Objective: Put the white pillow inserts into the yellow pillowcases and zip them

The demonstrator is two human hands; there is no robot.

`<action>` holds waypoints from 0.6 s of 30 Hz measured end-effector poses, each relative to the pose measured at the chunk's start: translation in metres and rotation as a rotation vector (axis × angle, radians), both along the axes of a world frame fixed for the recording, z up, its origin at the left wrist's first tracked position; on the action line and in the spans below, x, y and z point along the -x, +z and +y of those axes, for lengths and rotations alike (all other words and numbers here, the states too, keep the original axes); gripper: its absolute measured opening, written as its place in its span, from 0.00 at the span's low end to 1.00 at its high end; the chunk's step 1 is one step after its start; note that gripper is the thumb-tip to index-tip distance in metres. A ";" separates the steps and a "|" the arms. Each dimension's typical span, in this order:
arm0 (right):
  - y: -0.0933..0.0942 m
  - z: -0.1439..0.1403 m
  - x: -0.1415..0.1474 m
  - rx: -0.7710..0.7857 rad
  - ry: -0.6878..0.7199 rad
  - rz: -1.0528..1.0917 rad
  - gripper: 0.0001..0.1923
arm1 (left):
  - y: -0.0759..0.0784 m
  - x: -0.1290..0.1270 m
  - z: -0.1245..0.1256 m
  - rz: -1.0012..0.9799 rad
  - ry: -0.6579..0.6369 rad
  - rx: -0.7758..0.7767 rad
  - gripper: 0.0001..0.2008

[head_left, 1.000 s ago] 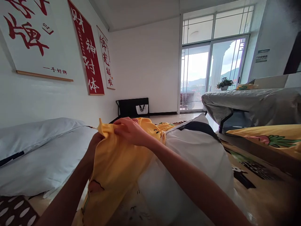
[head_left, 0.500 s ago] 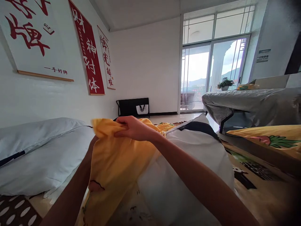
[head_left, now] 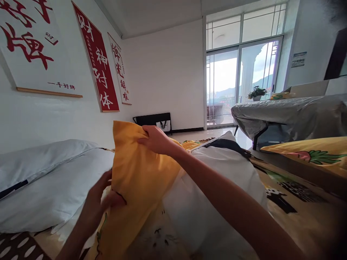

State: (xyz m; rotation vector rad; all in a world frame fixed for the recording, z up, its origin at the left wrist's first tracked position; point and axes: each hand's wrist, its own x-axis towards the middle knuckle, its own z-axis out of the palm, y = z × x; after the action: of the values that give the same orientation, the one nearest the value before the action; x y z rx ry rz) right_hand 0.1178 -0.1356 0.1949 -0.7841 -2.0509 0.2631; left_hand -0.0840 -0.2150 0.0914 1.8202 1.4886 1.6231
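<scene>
My right hand pinches the upper part of a yellow fabric cover, which looks like a pillowcase, and holds it raised. Lower down, my left hand is at the cover's left edge, thumb and fingers apart, with the fingertips partly hidden by the cloth. A printed fruit with a dark outline shows near that edge. Under and beside my right forearm lies a white pillow-like item with a dark band across its far end.
White stuffed pillows lie along the left. A yellow printed cushion is at the right, below a plastic-covered table bearing a potted plant. A black folded object leans against the back wall under hanging scrolls.
My left hand has dropped from behind the top of the cover to its lower left edge. The top of the cover has risen and spread flatter; my right hand still grips it, slightly higher.
</scene>
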 end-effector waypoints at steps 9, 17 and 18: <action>0.006 -0.011 0.008 -0.121 0.362 0.103 0.07 | -0.024 -0.032 0.011 0.148 0.333 0.087 0.20; 0.000 0.012 -0.007 -0.192 -0.021 -0.083 0.16 | -0.006 -0.028 -0.006 -0.041 0.216 0.104 0.17; -0.002 0.012 -0.009 -0.179 -0.032 -0.098 0.17 | -0.005 -0.027 -0.008 -0.094 0.241 0.099 0.18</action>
State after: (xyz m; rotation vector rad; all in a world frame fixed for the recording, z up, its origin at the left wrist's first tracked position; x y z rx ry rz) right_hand 0.1268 -0.1236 0.1929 -0.7313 -2.1178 0.0225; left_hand -0.0568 -0.2226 0.0860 1.5395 1.7675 1.6811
